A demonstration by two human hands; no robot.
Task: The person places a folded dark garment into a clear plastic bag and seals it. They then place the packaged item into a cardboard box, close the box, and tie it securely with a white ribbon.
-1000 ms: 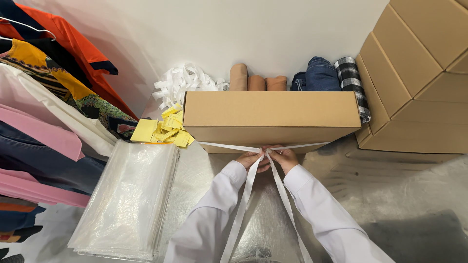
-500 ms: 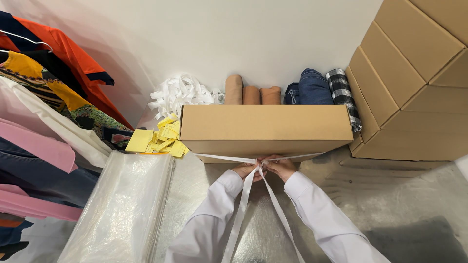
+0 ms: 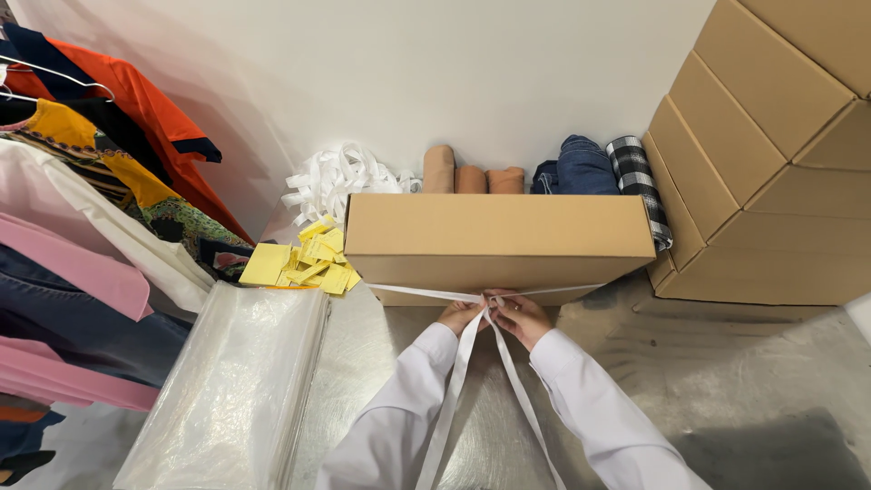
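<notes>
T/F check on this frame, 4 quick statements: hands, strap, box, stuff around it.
1. Both hands, left hand and right hand, grip the white strap at the front of the cardboard box. True.
2. The box stands open. False: it is closed.
3. Yellow paper tags lie left of the box. True.
4. The clear plastic bags sit on top of the box. False: they lie on the table, lower left.

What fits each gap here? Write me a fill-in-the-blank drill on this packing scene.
1. Both hands, left hand and right hand, grip a white ____ at the box.
2. The slips left of the box are ____ in colour.
3. The clear bags lie to the ____ of the person's arms.
4. The stacked cartons stand to the ____ of the box.

Missing words: ribbon; yellow; left; right
</notes>
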